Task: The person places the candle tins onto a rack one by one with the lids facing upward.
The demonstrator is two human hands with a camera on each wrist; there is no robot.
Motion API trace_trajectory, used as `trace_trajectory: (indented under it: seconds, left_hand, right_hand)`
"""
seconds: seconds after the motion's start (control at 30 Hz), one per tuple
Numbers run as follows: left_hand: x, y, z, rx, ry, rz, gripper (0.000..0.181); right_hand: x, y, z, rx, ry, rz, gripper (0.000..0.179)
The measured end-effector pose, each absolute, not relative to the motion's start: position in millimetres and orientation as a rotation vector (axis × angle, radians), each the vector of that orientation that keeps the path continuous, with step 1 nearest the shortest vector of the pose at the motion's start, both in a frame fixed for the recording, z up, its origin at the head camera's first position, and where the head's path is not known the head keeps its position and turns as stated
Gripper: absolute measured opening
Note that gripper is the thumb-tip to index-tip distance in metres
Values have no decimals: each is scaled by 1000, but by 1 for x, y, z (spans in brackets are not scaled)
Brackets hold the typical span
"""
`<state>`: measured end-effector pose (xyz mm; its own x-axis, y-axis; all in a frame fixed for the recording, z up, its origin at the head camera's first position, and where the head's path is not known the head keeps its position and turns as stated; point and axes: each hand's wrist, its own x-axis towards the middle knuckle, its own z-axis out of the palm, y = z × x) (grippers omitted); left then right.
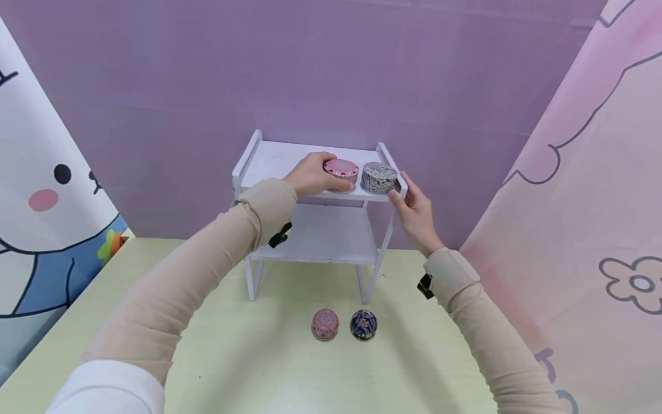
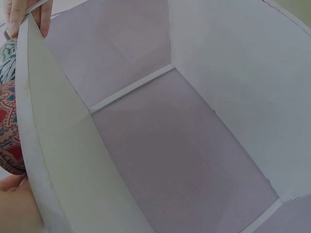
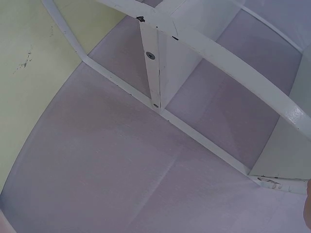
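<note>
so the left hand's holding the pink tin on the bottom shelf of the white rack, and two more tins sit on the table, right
Not quite: the left hand holds the pink tin on the top shelf of the white rack, as the head view shows. The two tins on the table are right.
</note>
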<state>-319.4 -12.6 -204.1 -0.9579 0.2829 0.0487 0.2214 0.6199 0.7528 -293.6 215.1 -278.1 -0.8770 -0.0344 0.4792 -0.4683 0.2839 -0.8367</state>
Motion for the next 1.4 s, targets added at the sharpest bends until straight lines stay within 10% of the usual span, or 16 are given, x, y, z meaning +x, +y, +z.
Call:
trace_trajectory:
  seconds: [0.9, 1.4]
  left_hand:
    - [-319, -29, -194, 510, 2613, 1454, 81]
    - [-296, -38, -195, 623, 2761, 2008, 41]
  right_hand:
    - [-295, 217, -277, 467, -2165, 1633, 59]
    - [-295, 215, -276, 474, -2172, 1644, 58]
